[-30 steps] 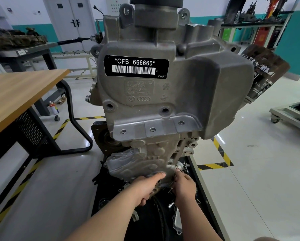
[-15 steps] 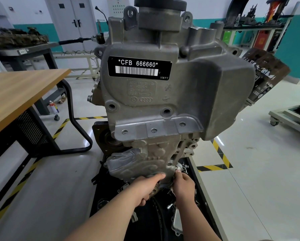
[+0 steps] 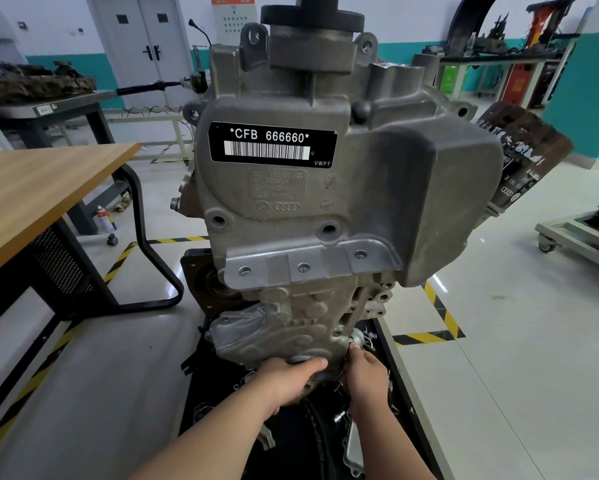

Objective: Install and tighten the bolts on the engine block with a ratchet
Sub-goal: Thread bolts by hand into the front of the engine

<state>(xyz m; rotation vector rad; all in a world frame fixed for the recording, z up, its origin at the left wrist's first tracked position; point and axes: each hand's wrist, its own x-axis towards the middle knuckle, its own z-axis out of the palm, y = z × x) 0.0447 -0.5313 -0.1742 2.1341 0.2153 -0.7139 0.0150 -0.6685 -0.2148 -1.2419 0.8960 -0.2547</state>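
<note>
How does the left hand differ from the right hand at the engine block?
The left hand grips the engine block by its lower edge, thumb laid along it; the right hand reaches its fingertips to a small round part at the lower right. The left hand's fingers curl under; the right hand's point upward. Both touch the block.

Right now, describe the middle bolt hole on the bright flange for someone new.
Find the big grey engine block with the black CFB 666660 label. Below it runs a bright flange with three threaded holes. The middle hole sits on a distinct square pad, unlike its neighbours.
</note>
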